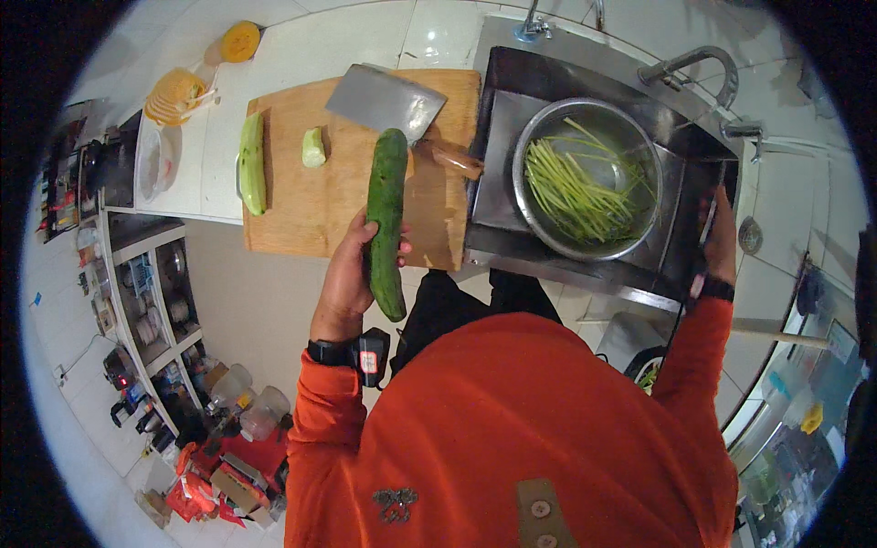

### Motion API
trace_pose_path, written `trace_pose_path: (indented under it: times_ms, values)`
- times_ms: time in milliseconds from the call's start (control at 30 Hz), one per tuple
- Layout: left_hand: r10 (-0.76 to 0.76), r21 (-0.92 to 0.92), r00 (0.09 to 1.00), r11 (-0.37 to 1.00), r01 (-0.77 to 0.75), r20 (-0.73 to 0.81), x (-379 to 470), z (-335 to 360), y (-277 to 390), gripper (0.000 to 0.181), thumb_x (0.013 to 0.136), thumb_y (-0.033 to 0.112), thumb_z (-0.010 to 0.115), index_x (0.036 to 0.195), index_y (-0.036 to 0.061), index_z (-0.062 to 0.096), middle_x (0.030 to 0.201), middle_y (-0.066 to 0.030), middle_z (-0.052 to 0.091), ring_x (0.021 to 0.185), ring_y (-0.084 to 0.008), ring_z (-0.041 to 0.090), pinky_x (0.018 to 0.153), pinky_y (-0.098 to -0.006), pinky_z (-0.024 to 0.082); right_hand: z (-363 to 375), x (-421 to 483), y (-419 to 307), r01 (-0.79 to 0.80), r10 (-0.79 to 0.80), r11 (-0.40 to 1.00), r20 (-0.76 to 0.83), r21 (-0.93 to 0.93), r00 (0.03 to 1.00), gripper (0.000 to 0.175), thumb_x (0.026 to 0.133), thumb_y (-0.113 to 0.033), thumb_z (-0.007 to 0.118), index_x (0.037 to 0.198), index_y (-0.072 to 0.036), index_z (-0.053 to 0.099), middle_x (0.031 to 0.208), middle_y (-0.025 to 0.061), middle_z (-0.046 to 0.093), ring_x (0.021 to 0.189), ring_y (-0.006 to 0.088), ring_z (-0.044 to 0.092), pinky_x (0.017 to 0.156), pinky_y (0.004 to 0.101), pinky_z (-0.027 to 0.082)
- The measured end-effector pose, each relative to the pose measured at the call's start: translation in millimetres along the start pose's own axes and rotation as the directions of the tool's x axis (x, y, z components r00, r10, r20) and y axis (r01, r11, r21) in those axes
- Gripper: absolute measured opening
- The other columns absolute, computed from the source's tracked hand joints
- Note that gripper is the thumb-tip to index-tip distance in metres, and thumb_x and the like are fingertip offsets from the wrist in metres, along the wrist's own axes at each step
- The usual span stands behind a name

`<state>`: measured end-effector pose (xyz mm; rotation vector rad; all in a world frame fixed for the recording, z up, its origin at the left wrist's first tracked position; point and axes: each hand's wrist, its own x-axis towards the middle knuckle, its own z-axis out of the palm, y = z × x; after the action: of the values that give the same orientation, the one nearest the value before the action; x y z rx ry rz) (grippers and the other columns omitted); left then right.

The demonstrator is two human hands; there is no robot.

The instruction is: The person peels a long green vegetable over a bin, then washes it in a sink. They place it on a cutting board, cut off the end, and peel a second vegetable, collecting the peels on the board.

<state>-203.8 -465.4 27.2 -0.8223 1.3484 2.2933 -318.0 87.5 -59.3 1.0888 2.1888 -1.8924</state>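
My left hand (353, 270) grips a long, unpeeled dark green cucumber (388, 219) near its lower half. It is held above the front edge of a wooden cutting board (308, 226). On the board lie a pale, peeled cucumber (253, 164), a short peeled chunk (314, 148) and a cleaver (387, 99) whose wooden handle (452, 159) points toward the sink. My right hand (721, 236) is at the sink's right end, seen edge-on. Its fingers are blurred against the dark metal, and whether it holds something is unclear.
A steel basin (522, 198) holding green stems (579, 195) stands in the sink (500, 164). A curved faucet (726, 68) rises behind it. Farther left on the counter are a cut pumpkin (240, 42), an orange openwork basket (171, 96) and a clear plastic container (154, 164).
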Motion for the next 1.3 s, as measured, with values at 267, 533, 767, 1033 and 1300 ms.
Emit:
trace_pose_path:
  times_ms: [267,533,767,1033,1300]
  values:
    - [-0.154,-0.339,0.959,0.912,0.23,0.237,13,-52,4,0.041,0.098,0.038,0.042,0.112,0.0008,0.05,0.093,-0.0157,0.06,0.071,-0.0193,0.056,0.06,-0.0299,0.05,103,-179,-10,0.148,-0.123,0.987,0.301,-0.063,0.946,0.033,0.097,-0.028,0.048,0.119,-0.006,0.055,0.075,0.0015,0.053,0.064,0.0097,0.051,0.059,0.0217,0.042]
    - [-0.374,-0.413,0.917,0.82,0.397,0.14,8,-77,8,0.039,0.099,0.037,0.041,0.11,0.0009,0.053,0.088,-0.0146,0.061,0.071,-0.0218,0.059,0.059,-0.0308,0.052,298,-291,-12,0.609,-0.33,0.793,0.818,-0.031,0.471,0.033,0.097,-0.03,0.049,0.117,-0.004,0.055,0.072,0.0053,0.053,0.062,0.0174,0.051,0.057,0.0305,0.044]
    - [-0.319,-0.221,0.94,0.915,0.338,0.12,-4,-101,13,0.036,0.1,0.032,0.033,0.106,0.005,0.056,0.082,-0.0102,0.061,0.063,-0.02,0.058,0.057,-0.0313,0.052,334,-340,6,0.778,-0.375,0.629,0.871,-0.014,0.318,0.03,0.096,-0.039,0.046,0.096,-0.011,0.059,0.071,0.0187,0.061,0.07,0.0388,0.061,0.061,0.0463,0.047]
    - [-0.306,-0.167,0.939,0.929,0.33,0.154,-46,-107,32,0.037,0.101,0.035,0.033,0.105,0.0034,0.053,0.078,-0.0059,0.054,0.064,-0.0137,0.049,0.055,-0.0248,0.044,368,-299,30,0.869,-0.602,0.478,0.672,-0.129,0.431,0.024,0.094,-0.03,0.051,0.095,-0.009,0.063,0.076,0.0158,0.062,0.069,0.0355,0.06,0.061,0.0425,0.046]
    - [-0.218,-0.145,0.964,0.96,0.24,0.154,-51,-113,37,0.039,0.101,0.034,0.033,0.113,0.0024,0.051,0.094,-0.0117,0.061,0.071,-0.0143,0.053,0.058,-0.0259,0.048,364,-256,5,0.821,-0.591,0.459,0.572,-0.341,0.568,0.032,0.094,-0.037,0.047,0.102,-0.01,0.062,0.082,0.0168,0.065,0.078,0.0385,0.062,0.069,0.0486,0.048]
